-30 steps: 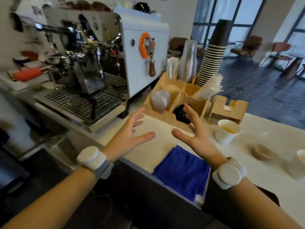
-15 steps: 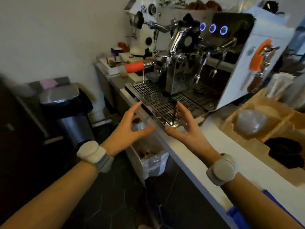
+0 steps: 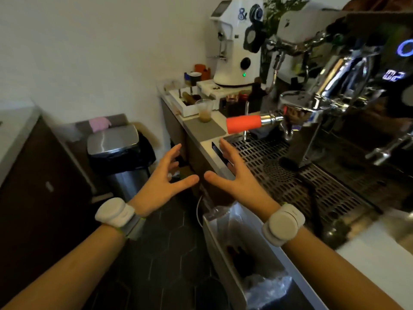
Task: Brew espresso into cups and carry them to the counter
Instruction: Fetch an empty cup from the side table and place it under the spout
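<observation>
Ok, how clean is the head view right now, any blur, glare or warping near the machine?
Head view: espresso machine at right is motion-smeared, with bright glare on its chrome; orange portafilter handle and both empty hands, left hand and right hand, read fairly sharp; wide-angle bending tilts the grinder; floor is dim.

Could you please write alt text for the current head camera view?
Two empty, open hands, left hand and right hand, reach toward an espresso machine with an orange-handled portafilter locked in; a white grinder stands behind.

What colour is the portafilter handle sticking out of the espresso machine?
Orange-red, on the portafilter handle, clearest in the head view.
</observation>
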Tool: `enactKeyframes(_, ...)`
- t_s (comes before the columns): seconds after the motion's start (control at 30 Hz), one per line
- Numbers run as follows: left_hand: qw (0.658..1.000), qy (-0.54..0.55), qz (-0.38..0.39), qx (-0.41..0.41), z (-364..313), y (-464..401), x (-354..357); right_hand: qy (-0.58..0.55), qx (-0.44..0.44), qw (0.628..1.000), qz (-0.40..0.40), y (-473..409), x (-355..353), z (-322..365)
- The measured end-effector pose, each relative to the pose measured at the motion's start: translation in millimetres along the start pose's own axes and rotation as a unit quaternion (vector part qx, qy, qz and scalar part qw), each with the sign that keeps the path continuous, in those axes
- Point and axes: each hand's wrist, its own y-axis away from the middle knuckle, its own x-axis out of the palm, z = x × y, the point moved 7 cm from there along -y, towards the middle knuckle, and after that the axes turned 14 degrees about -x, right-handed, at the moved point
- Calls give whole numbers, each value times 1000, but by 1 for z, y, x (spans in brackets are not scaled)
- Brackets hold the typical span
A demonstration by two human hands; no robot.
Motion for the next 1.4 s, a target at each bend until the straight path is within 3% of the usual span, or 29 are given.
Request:
enactKeyframes(0.2,999,22,-21,-10,4,-66,-47,-30,2,1000,-6,-79,19,-33)
enactKeyframes(0.43,999,41,1,-21,13,-143,-71,36,38,998,-28,-139,11,-83)
enactKeyframes(0.6,999,35,41,-4,18,-218,-83,43,43,996,-70,-187,2,-107)
enactKeyframes(0.93,982,-10,189,13,34,-413,-84,121,99,961,-229,-293,-21,-179)
enactKeyframes(1.1,977,-35,210,19,36,-466,-74,152,125,944,-266,-325,-36,-208)
enactKeyframes(1.3,969,-37,242,10,41,-519,-56,162,189,929,-273,-347,-47,-254)
enactKeyframes(1.4,967,-31,254,5,46,-530,-44,168,233,931,-227,-351,-44,-278)
